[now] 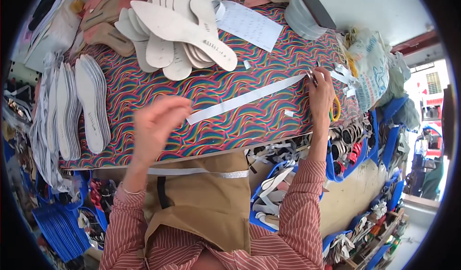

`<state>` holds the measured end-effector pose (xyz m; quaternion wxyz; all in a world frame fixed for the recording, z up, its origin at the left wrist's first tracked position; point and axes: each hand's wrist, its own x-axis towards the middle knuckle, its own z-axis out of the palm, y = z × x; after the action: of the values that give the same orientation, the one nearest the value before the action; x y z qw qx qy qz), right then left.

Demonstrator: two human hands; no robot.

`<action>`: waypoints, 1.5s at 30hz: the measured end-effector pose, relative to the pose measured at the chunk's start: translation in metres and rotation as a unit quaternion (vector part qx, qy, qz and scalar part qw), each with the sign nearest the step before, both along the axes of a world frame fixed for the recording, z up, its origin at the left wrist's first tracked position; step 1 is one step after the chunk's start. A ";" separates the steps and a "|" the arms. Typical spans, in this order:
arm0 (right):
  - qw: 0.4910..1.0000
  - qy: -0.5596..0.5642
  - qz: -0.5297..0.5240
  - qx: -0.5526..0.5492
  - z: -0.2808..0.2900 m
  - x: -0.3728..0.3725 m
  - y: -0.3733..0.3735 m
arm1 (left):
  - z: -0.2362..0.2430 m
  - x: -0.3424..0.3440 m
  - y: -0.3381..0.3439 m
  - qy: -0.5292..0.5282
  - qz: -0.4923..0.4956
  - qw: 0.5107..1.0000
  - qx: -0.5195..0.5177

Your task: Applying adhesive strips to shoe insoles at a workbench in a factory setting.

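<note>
A flat white strip (pixel 249 96) lies slantwise across the patterned tabletop. My right hand (pixel 321 90) is closed at its far right end, around scissors (pixel 312 78) whose metal shows at the fingertips. A yellow loop (pixel 336 108) beside the wrist looks like their handle, though my hand hides how it connects. Near the strip's other end hovers my left hand (pixel 161 121), smeared by motion. Its fingers point right, just above the strip; whether they grip anything cannot be made out. Small white scraps (pixel 288 113) lie on the cloth.
White shoe insoles (pixel 185 39) are heaped at the back, with more stacked (pixel 91 104) at the left beside hanging white strips (pixel 44 111). A paper sheet (pixel 252 24), a clear tub (pixel 305 18) and a plastic bag (pixel 370 73) stand behind. Blue bins (pixel 343 174) sit below the table.
</note>
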<state>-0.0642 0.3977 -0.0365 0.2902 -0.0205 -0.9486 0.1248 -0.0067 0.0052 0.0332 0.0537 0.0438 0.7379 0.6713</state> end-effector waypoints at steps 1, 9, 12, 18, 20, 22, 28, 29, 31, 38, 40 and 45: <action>1.000 0.017 0.016 -0.016 -0.002 -0.002 0.003 | -0.001 0.000 0.015 -0.045 -0.059 0.997 0.032; 0.944 0.074 0.234 -0.220 0.027 0.041 -0.113 | -0.033 -0.028 0.114 0.236 0.017 0.971 0.040; 0.942 0.051 0.256 -0.211 0.022 0.045 -0.113 | -0.039 -0.039 0.104 0.091 -0.080 0.991 0.050; 0.935 -0.057 0.321 -0.136 0.019 0.044 -0.108 | -0.036 -0.031 0.067 -0.126 -0.164 0.973 0.105; 0.931 -0.086 0.334 -0.115 0.020 0.043 -0.104 | -0.032 -0.028 0.055 -0.150 -0.162 0.968 0.120; 0.934 -0.049 0.316 -0.159 0.022 0.042 -0.098 | -0.024 -0.027 0.044 -0.145 -0.146 0.971 0.117; 0.928 0.030 0.307 -0.210 0.026 0.049 -0.109 | -0.020 -0.021 0.029 -0.128 -0.169 0.971 0.113; 0.927 0.044 0.308 -0.212 0.025 0.050 -0.112 | -0.020 -0.020 0.028 -0.124 -0.183 0.969 0.114; 0.929 0.041 0.301 -0.212 0.026 0.054 -0.115 | -0.019 -0.016 0.038 -0.132 -0.173 0.968 0.122; 0.946 0.106 0.287 -0.109 0.017 0.047 -0.115 | -0.027 -0.008 0.051 -0.082 -0.089 0.987 0.107; 0.948 0.124 0.284 -0.071 0.015 0.046 -0.115 | -0.028 -0.007 0.050 -0.062 -0.074 0.990 0.099; 0.948 0.183 0.258 -0.042 0.013 0.049 -0.118 | -0.023 -0.008 0.049 -0.151 0.002 0.957 0.248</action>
<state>-0.0155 0.2801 -0.0233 0.4153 0.2363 -0.8459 0.2368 -0.0145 0.0538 0.0101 0.1503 -0.0474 0.5313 0.8324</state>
